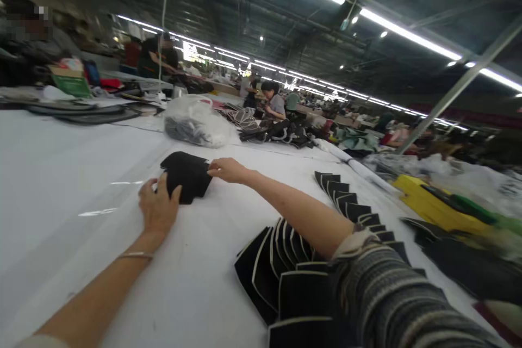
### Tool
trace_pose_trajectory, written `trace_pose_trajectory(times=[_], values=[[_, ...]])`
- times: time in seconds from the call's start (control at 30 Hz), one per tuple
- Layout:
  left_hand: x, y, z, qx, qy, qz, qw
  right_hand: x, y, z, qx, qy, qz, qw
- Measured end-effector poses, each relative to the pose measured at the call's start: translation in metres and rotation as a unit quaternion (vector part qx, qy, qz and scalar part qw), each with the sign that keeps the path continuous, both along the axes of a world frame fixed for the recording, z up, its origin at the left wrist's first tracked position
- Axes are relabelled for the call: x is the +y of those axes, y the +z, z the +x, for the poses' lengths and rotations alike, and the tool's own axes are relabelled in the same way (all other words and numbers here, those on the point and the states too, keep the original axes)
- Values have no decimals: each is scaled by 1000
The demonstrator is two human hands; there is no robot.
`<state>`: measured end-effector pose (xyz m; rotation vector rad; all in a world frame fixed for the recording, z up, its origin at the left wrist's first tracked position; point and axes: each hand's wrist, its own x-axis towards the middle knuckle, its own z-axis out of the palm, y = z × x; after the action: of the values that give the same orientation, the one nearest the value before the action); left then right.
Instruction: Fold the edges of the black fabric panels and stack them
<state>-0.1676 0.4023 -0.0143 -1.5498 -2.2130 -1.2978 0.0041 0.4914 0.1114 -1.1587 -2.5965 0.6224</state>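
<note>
A black flat piece [188,176] lies on the white table [204,272], with a small pale spot at its right corner. My left hand [160,204] rests at the piece's left edge, fingers spread, the fingertips touching it. At the right corner, my right hand [228,169] pinches the edge between thumb and fingers. Overlapping black pieces with pale edges [305,293] fan out below my right forearm. A row of smaller black pieces [346,198] runs down the table's right part.
Behind the black piece stands a clear plastic bag [198,119] with dark contents. Dark material [281,131] is heaped at the far edge. A yellow bundle [440,204] and plastic wrapping lie at the right. Several people work farther back.
</note>
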Motion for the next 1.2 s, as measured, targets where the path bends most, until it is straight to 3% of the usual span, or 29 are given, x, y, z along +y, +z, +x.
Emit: trace_pose_trajectory(times=[0.1, 0.2, 0.3, 0.37, 0.4, 0.5, 0.57, 0.8, 1.0, 1.2], values=[[-44, 6, 19, -27, -81, 7, 996, -64, 28, 61, 1, 30, -30, 999], [-111, 16, 56, -61, -217, -40, 973, -153, 40, 127, 6, 32, -52, 998], [-173, 23, 100, -173, -389, -215, 879, -237, 20, 177, -85, -27, -45, 995], [-200, 22, 127, -230, -442, -303, 812, -275, -7, 197, -179, -102, -32, 978], [-209, 19, 138, -248, -449, -327, 794, -288, -22, 203, -189, -123, -28, 974], [-219, 8, 162, -273, -453, -337, 779, -303, -56, 209, -181, -158, -7, 971], [-220, 4, 169, -281, -451, -327, 782, -302, -67, 208, -162, -147, -3, 976], [-247, 11, 165, -273, -412, -347, 797, -319, -79, 193, -91, -44, -24, 995], [-276, 28, 155, -260, -444, -404, 756, -351, -88, 174, -34, 38, -72, 996], [-301, 39, 137, -278, -439, -476, 710, -369, -95, 176, 68, 71, -121, 988]])
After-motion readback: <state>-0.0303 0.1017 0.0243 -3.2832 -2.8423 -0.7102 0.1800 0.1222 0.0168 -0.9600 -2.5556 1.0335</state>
